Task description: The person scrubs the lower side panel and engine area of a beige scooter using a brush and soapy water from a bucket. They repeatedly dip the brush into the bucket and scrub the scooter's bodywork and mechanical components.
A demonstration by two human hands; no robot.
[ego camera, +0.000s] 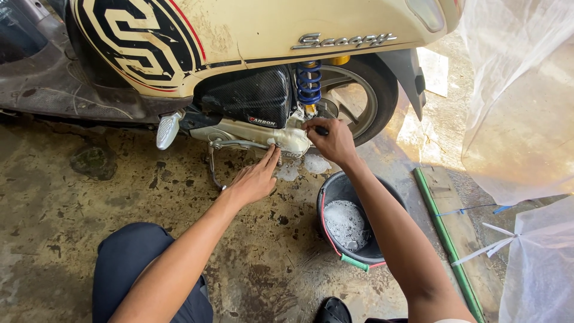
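Note:
A cream scooter [281,27] with black and red graphics stands ahead, its rear wheel [353,98] at the right. My left hand [257,176] lies flat, fingers together, its fingertips touching the soapy engine casing [263,133] low on the scooter. My right hand [332,140] is closed around a small dark-handled tool, likely a brush, held against the casing below the blue shock spring [309,84]. White foam [302,164] covers the casing's underside and drips onto the floor.
A black bucket [335,191] with soapy water stands on the stained concrete floor under my right forearm. The scooter's stand [212,167] hangs down at left. Clear plastic sheeting [520,119] hangs at the right, beside a green-edged plank [445,233]. My dark-trousered knee [131,257] is below.

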